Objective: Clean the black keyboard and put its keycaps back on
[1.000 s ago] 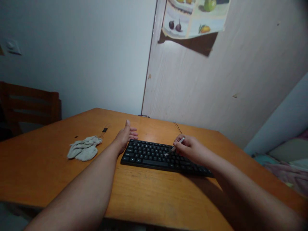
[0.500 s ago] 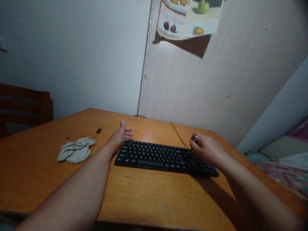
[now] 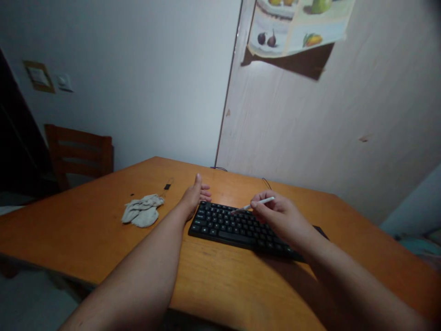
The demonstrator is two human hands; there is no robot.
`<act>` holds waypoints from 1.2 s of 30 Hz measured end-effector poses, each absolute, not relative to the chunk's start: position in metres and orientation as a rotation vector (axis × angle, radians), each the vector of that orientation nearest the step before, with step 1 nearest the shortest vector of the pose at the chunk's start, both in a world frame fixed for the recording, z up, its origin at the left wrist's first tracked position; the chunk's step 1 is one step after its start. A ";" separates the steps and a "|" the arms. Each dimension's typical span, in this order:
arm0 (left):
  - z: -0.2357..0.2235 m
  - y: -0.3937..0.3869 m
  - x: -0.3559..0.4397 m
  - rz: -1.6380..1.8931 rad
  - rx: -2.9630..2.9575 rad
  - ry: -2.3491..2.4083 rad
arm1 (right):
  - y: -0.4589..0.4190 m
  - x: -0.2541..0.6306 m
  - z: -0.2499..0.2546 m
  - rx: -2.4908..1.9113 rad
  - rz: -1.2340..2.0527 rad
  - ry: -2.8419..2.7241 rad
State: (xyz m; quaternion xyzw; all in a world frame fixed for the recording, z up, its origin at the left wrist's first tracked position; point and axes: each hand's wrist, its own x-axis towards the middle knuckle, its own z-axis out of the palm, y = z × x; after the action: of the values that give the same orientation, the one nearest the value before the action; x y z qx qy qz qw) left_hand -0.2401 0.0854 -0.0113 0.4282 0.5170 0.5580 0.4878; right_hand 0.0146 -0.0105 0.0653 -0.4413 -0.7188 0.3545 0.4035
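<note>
A black keyboard (image 3: pixel 234 225) lies on the orange wooden table (image 3: pixel 86 230). My left hand (image 3: pixel 193 198) rests against the keyboard's left end, thumb up and fingers stretched out along its far corner. My right hand (image 3: pixel 279 216) hovers over the middle of the keys, its fingers pinched on a thin white stick (image 3: pixel 255 203) whose tip points left and down at the top rows of keys.
A crumpled grey cloth (image 3: pixel 143 215) lies left of the keyboard, with a small black piece (image 3: pixel 167 186) behind it. A wooden chair (image 3: pixel 79 156) stands at the table's far left. The keyboard's cable (image 3: pixel 266 183) runs toward the wall, where a fruit poster (image 3: pixel 296 25) hangs.
My right hand has moved from the keyboard's right end back to its middle, and the white stick now points left at the keys. The view has swung left. My left hand has stayed put.
</note>
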 end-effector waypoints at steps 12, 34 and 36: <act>-0.017 0.087 -0.241 1.348 1.100 1.234 | 0.001 -0.071 0.042 -0.929 0.849 -1.947; -0.014 0.089 -0.240 1.351 1.061 1.255 | 0.000 -0.006 0.041 -1.194 0.797 -2.041; -0.014 0.088 -0.241 1.352 1.065 1.255 | -0.001 0.003 0.040 -1.214 0.809 -2.021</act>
State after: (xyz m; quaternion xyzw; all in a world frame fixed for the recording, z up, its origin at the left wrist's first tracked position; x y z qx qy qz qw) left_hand -0.2412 0.0884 -0.0136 0.4374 0.5153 0.5553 0.4845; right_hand 0.0034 -0.0012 0.0404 -0.4617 -0.7684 0.3077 0.3189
